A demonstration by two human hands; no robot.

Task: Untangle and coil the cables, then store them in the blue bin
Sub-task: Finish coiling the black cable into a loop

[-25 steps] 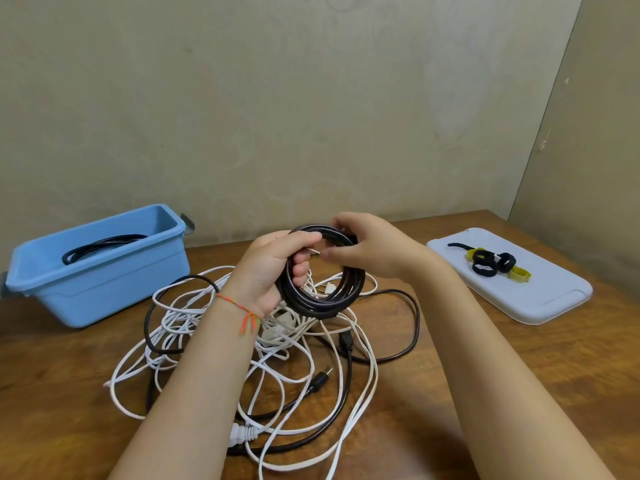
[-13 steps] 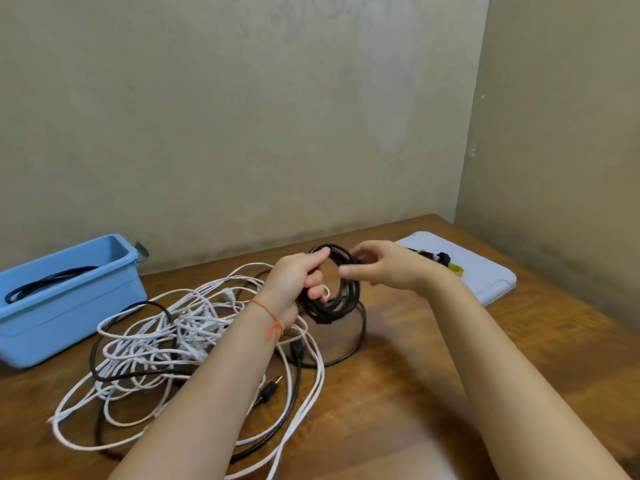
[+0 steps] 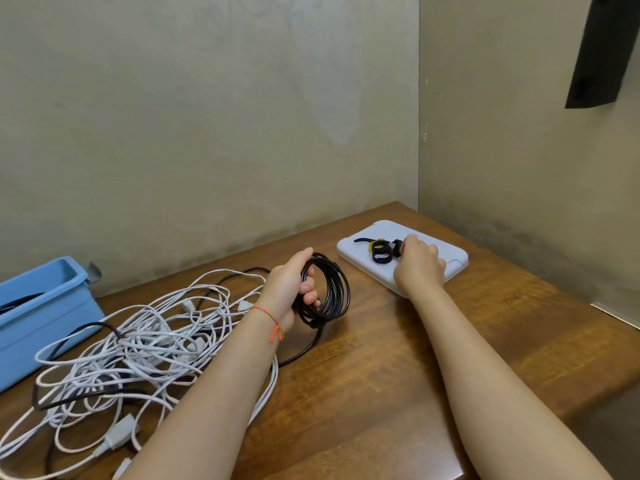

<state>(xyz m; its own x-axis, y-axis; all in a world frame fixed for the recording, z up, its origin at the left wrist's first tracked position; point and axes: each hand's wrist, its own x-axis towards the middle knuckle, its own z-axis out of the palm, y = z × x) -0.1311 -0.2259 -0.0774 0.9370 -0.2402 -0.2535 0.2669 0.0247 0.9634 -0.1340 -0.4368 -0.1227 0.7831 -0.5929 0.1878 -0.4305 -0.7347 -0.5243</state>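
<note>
Wooden table [image 3: 398, 375] fills the lower view, set into a wall corner. Blue bin [image 3: 41, 327] sits at the far left edge, partly cut off, with a bit of black cable [image 3: 17, 301] visible inside it. Just right of the bin, a big tangle of white cables [image 3: 138, 348] lies spread on the table with loose black cable strands [image 3: 79, 396] running through it; white plugs show at its near edge. White tray [image 3: 453, 263] lies flat near the table's far right corner, well apart from the bin. Dark panel [image 3: 602, 46] hangs on the right wall, top corner.

Left hand [image 3: 289, 289] holds the black cable coil [image 3: 327, 294] above the table, between the tangle and the tray, fingers curled through the loop and thumb over the top; coil stands roughly upright, and a black tail drops from it to the table and runs back under the forearm. Thread bracelet [image 3: 273, 323] on the left wrist.

Right hand [image 3: 419, 268] is over the tray, fingers curled down at the small black straps [image 3: 381, 254], fingertips touching one; cannot tell whether it actually grips it. A yellow strap [image 3: 375, 243] lies among them, touching.
</note>
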